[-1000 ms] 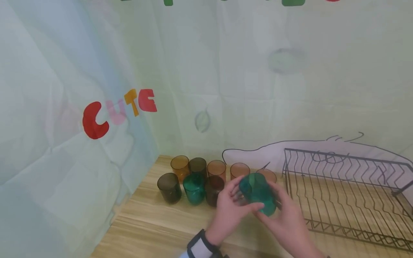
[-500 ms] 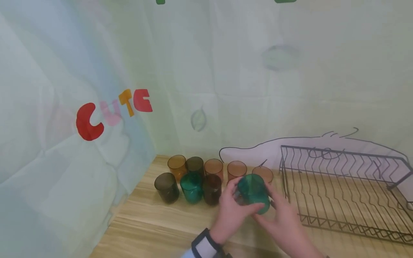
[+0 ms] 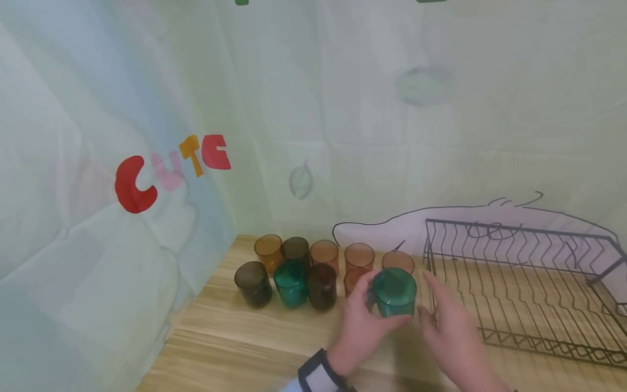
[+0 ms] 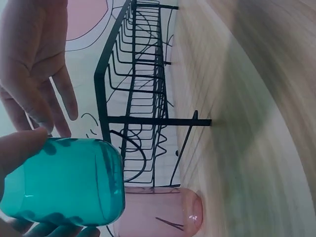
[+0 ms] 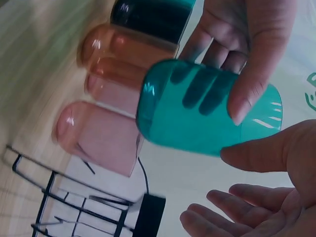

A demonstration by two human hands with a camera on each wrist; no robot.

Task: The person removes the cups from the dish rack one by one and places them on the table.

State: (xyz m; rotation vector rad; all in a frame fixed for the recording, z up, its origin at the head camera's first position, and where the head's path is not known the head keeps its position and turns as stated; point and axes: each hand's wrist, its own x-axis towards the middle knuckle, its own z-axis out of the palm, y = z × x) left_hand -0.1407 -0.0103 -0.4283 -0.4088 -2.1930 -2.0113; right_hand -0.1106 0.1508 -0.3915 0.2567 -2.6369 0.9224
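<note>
A teal drinking glass (image 3: 394, 296) is held upright above the wooden table by my left hand (image 3: 362, 326). The thumb lies along its near side, and the other fingers curl round the far side, showing through the glass (image 4: 69, 180) in the left wrist view. Just right of it, my right hand (image 3: 455, 337) has its fingers spread and apart from the glass. In the right wrist view, the right thumb (image 5: 266, 153) overlaps the glass's edge. A pinkish glass (image 3: 398, 262) stands behind, and an amber-orange glass (image 3: 351, 280) is partly hidden by my left hand.
Several coloured glasses stand in two rows at the back left, among them a teal one (image 3: 291, 286), a dark brown one (image 3: 322, 288) and an amber one (image 3: 268, 251). A black wire dish rack (image 3: 519, 283) stands at the right, before a printed cloth backdrop (image 3: 372, 120).
The teal glass has turned from tilted to upright and shifted slightly right. My right hand has let go of it and moved off to the right; my left hand still holds it.
</note>
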